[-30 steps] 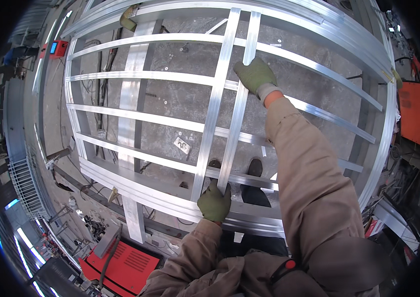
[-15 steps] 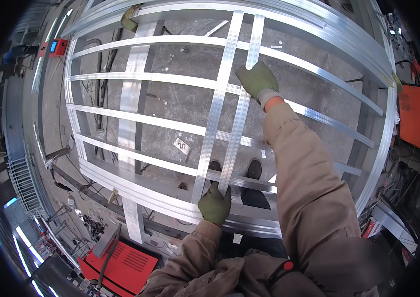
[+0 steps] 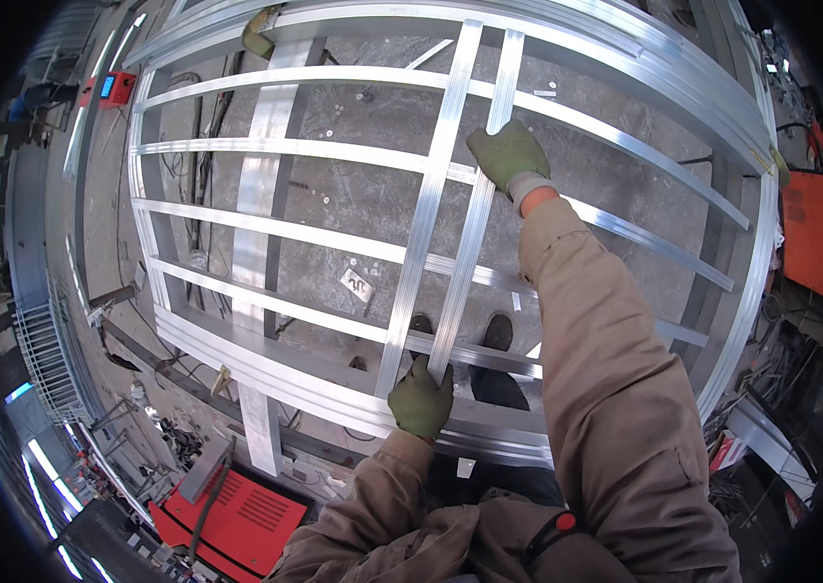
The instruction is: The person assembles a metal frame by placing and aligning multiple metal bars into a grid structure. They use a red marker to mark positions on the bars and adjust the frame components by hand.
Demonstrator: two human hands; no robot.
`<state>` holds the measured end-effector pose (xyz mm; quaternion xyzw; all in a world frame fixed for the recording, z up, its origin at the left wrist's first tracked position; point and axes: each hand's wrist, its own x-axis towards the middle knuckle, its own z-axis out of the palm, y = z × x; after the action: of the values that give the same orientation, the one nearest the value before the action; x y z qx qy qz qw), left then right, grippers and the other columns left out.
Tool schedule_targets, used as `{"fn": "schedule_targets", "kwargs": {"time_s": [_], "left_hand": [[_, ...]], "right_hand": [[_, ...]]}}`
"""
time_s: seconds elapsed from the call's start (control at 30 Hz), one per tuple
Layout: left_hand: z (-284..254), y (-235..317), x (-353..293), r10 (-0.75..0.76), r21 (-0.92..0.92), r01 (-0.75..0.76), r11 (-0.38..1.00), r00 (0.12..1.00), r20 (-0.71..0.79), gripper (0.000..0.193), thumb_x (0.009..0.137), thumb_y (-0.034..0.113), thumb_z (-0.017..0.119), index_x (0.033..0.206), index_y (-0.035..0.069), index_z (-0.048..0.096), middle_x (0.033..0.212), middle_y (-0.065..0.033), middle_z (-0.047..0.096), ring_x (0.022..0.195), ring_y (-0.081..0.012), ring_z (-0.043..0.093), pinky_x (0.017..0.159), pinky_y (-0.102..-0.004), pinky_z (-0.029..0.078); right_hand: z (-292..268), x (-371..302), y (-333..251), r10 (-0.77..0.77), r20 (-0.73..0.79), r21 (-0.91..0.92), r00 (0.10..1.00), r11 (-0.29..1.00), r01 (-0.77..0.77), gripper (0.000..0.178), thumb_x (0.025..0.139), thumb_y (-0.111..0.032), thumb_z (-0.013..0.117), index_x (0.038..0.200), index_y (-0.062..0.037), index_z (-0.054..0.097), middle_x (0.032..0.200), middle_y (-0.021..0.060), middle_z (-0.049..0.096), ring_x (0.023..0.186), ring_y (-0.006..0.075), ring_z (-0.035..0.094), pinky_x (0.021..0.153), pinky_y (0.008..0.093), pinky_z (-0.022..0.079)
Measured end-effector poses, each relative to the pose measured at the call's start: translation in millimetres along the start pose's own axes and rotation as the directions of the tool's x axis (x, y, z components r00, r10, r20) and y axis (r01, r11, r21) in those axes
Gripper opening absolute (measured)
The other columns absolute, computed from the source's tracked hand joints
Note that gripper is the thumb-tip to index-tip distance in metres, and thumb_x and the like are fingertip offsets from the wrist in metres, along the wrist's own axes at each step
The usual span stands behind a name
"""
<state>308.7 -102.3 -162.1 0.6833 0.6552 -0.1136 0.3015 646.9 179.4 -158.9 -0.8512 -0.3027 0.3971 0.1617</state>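
A ribbed silvery metal bar lies across several slats of a large metal frame. My right hand, in a green work glove, is closed round this bar at its far part, just beyond the second slat from the far side. At the bar's near end my left hand, gloved alike, grips it close to the frame's near side; the fingertips are partly hidden. A second, similar bar lies just left of the held one, nearly parallel, with a narrow gap between them.
Red machine boxes stand at the lower left and the far right. A small red device with a display is near the frame's far left corner. Beneath the frame, my shoe and a small white plate show on the concrete floor.
The view has shifted very slightly. Both hands keep their hold on the bar, which shows no clear movement against the frame.
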Motion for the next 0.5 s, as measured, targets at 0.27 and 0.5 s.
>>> {"fn": "schedule_targets", "kwargs": {"time_s": [0.27,0.5], "left_hand": [[-4.0,1.4,1.7,-0.005,-0.014,0.006,1.000,0.998,0.058,0.060,0.105,0.054,0.076,0.139,0.005,0.065,0.110,-0.0253,0.083,0.096,-0.0483,0.082,0.084,-0.0602,0.064],[-5.8,6.5,-0.3,-0.034,0.023,0.033,0.999,0.997,0.063,0.062,0.106,0.055,0.075,0.139,0.003,0.064,0.112,-0.0273,0.083,0.097,-0.0492,0.082,0.085,-0.0608,0.063]], "right_hand": [[0.9,1.4,3.7,-0.058,-0.067,-0.017,0.996,0.998,0.057,0.062,0.096,-0.048,0.068,0.120,0.0064,0.083,0.122,0.0342,0.082,0.119,0.0497,0.080,0.108,0.0527,0.060],[-0.6,-4.8,0.3,-0.017,-0.058,-0.029,0.998,0.999,0.015,0.065,0.098,-0.050,0.068,0.126,0.0070,0.083,0.126,0.0325,0.083,0.123,0.0480,0.080,0.111,0.0531,0.060]]}}
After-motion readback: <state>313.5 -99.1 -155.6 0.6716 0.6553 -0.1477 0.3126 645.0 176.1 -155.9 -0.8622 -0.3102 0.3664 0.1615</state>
